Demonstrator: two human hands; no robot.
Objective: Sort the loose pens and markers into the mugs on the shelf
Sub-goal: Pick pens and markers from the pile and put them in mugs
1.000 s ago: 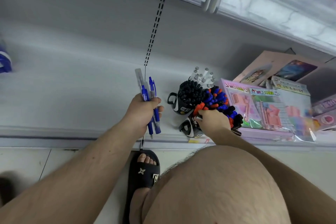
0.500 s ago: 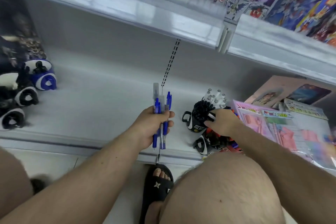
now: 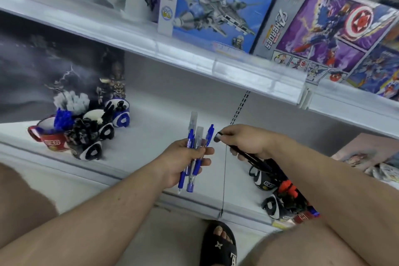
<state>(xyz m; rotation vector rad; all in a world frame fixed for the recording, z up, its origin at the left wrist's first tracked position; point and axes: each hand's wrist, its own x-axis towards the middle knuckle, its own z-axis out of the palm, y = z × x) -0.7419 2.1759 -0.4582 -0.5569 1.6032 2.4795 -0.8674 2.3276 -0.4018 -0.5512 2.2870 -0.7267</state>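
My left hand (image 3: 183, 162) is closed around a bunch of blue pens (image 3: 193, 147), held upright over the white shelf (image 3: 151, 149). My right hand (image 3: 244, 140) grips a black pen (image 3: 248, 156), its capped end close to the blue bunch. A black mug (image 3: 262, 181) and a second mug (image 3: 271, 205) with red and black pens stand under my right forearm, partly hidden. At the left stands a cluster of mugs: a red mug (image 3: 50, 139) with blue pens, and black-and-white mugs (image 3: 92, 150) with black pens.
An upper shelf edge (image 3: 216, 60) runs overhead, carrying toy boxes (image 3: 218, 6). Pink packets (image 3: 367, 153) lie on the shelf at the far right. My knees and a black sandal (image 3: 220, 244) are below the shelf's front lip.
My right hand has lifted away from the right-hand mugs with a black pen and come toward the left hand. The view has swung up and left, bringing in the left mug cluster.
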